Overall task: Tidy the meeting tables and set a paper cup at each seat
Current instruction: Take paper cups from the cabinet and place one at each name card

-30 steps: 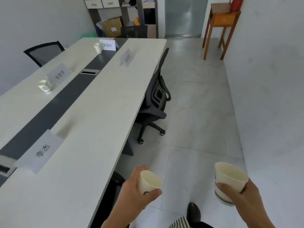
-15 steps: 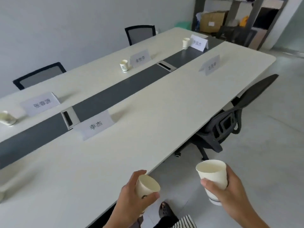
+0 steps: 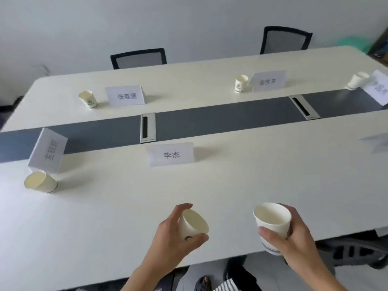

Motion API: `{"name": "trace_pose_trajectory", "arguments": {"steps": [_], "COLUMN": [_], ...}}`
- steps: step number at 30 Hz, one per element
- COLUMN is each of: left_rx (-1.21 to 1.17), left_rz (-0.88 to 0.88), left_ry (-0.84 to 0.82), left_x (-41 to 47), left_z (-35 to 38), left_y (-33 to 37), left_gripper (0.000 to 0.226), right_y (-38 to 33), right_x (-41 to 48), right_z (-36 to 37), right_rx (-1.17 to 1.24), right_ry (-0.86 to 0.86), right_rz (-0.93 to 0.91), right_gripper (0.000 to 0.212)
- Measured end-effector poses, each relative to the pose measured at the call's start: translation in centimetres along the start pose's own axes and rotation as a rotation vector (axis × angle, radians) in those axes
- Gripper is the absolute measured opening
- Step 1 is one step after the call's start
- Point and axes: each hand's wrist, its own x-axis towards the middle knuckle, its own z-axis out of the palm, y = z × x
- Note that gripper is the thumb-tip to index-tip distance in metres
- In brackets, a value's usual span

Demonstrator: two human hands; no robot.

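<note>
My left hand [image 3: 170, 234] grips a white paper cup [image 3: 192, 224] tilted to the right, above the near side of the white meeting table [image 3: 105, 217]. My right hand [image 3: 294, 242] holds a second, upright paper cup [image 3: 273, 222] over the table's near edge. Both hover in front of the name card [image 3: 171, 154] at the near middle seat. Paper cups stand at other seats: near left [image 3: 41, 181], far left [image 3: 88, 99], far middle [image 3: 241, 83] and far right [image 3: 355, 80].
Name cards stand at the near left [image 3: 48, 153], far left [image 3: 126, 95], far middle [image 3: 268, 80] and far right [image 3: 378, 89]. A dark strip [image 3: 210, 124] with two cable slots runs down the table's middle. Two black chairs [image 3: 138, 58] stand at the far side, another [image 3: 361, 250] at near right.
My view has swung left, from along the table to squarely facing it. Both hands, each still holding its cup, have come forward over the table's near edge.
</note>
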Motion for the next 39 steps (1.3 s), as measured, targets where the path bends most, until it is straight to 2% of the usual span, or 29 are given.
{"name": "trace_pose_trajectory", "arguments": {"steps": [5, 8, 11, 17, 28, 31, 35, 39], "left_rx": [-0.057, -0.111, -0.109, -0.131, -0.229, -0.236, -0.243, -0.241], "left_rz": [-0.136, -0.202, -0.275, -0.428, -0.425, -0.417, -0.411, -0.421], "left_ry": [0.213, 0.339, 0.419, 0.515, 0.4, 0.367, 0.328, 0.293], "left_x": [0.3, 0.8, 0.9, 0.1, 6.3, 7.6, 8.6, 8.7], "left_z": [-0.8, -0.9, -0.7, -1.3, -3.9, -4.2, -4.2, -3.9], "left_y": [-0.6, -0.1, -0.3, -1.0, -1.8, -2.1, -2.4, -2.7], "left_gripper": [0.063, 0.067, 0.066, 0.069, 0.066, 0.064, 0.063, 0.063], "right_y": [-1.3, -3.0, -4.6, -5.6, -6.6, -6.7, -5.6, -2.7], "right_x": [12.2, 20.7, 27.5, 32.5, 32.1, 32.2, 34.1, 35.5], "right_z": [3.6, 8.2, 13.8, 21.0, 28.2, 27.4, 23.9, 22.9], "right_rx": [-0.125, -0.259, -0.345, -0.48, -0.633, -0.525, -0.324, -0.284], "right_ry": [-0.22, -0.317, -0.404, -0.479, -0.498, -0.498, -0.269, -0.283], "right_rz": [-0.068, -0.162, -0.24, -0.206, -0.286, -0.252, -0.274, -0.219], "right_gripper": [0.064, 0.066, 0.077, 0.069, 0.073, 0.068, 0.072, 0.072]}}
